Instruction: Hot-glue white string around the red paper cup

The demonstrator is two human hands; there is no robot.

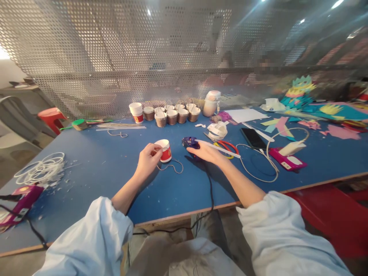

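Note:
My left hand [148,158] is closed around a small red-and-white paper cup [164,150] held just above the blue table [100,168]. A thin string loop [172,168] hangs from the cup onto the table. My right hand [207,152] lies over a purple glue gun [191,143] on the table, fingers curled on its body, with the black cord [211,191] running back toward me. The two hands are about a cup's width apart.
Several brown-wrapped cups [171,114], a cup stack [136,112] and a white jar [211,103] stand at the back by a perforated metal screen. Scissors [227,147], a phone [253,138], white cable, tape [217,131], paper scraps and a second glue gun [21,201] lie around.

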